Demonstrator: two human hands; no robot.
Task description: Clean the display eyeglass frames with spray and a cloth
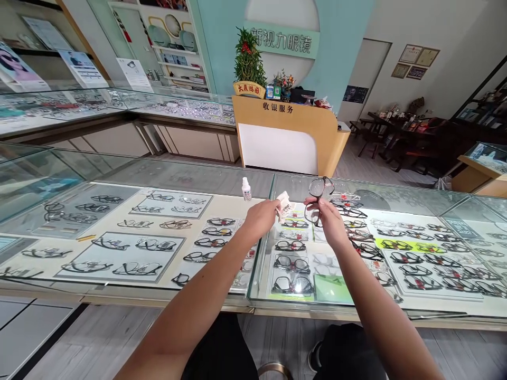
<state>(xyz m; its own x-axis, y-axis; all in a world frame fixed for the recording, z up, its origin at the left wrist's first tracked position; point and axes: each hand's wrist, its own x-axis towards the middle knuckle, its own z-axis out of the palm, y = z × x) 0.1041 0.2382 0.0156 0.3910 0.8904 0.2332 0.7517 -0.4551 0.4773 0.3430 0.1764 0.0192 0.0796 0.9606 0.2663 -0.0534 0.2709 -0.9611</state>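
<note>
Glass table (170,303) below: your L fingers (276,205) pinch the cloth (284,207), R fingers (323,207) grip the glasses (321,187) over the table, beside cloth; slack grip could drop 'em, poss. w/ scratches.

Clearly inside optician's shop here. Looking down through glass counter (114,169) at row upon row of spectacle frames (292,262). Seeing more eyewear (67,104) in display case (99,141) at left, beneath standing posters (19,71). And beyond, spotting cashier stand (273,119) lettered 收银服务, then, on turquoise wall (348,26), sign (282,42) reading 新视力眼镜, ending in word for eyeglasses. Over at right, catching framed certificates (411,54) on pale wall (467,31).
</note>
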